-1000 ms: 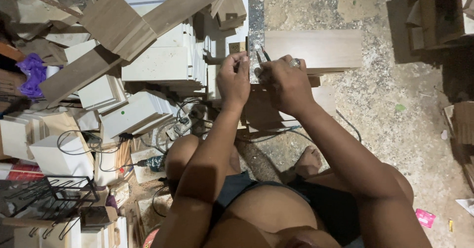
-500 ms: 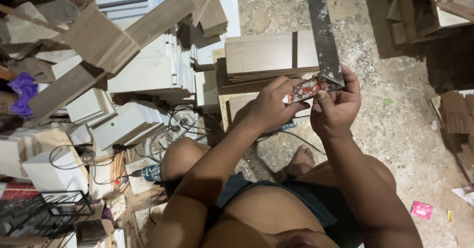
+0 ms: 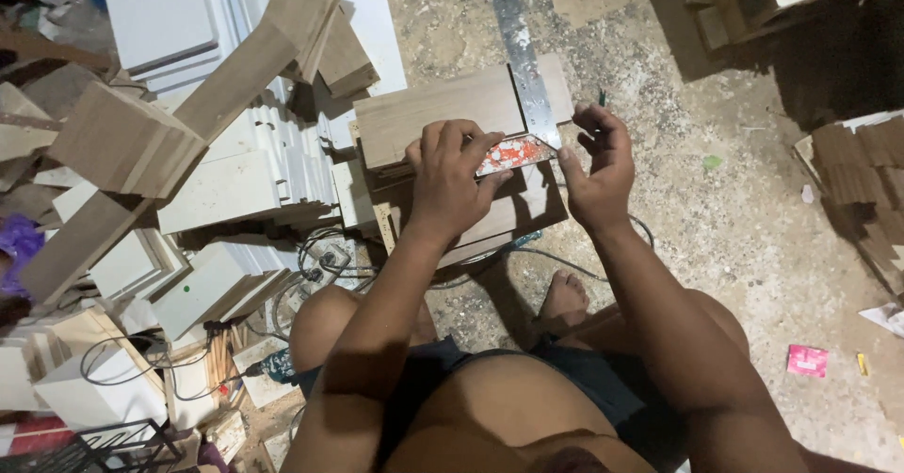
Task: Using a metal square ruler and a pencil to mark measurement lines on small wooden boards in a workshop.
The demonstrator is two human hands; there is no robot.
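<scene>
A small red and white packet [image 3: 513, 153] is held between both hands, above a stack of light wooden boards [image 3: 424, 115] on the floor. My left hand [image 3: 452, 186] pinches the packet's left end. My right hand [image 3: 595, 167] pinches its right end, and a thin dark green stick [image 3: 603, 99], perhaps a pencil, pokes up above its fingers. A long metal ruler [image 3: 516, 49] lies across the boards just behind the packet. I sit on the floor with my knees and one foot [image 3: 563, 299] below the boards.
White panels [image 3: 245, 181] and wooden blocks [image 3: 122, 139] are piled at the left, with cables [image 3: 320, 266] and a power strip beneath them. More wood is stacked at the right edge [image 3: 862, 176]. A pink scrap [image 3: 808, 360] lies on the dusty concrete floor [image 3: 753, 238].
One second ago both hands were pressed on the boards. Since then they picked up the red packet, and the view has shifted so the ruler and boards sit nearer the middle.
</scene>
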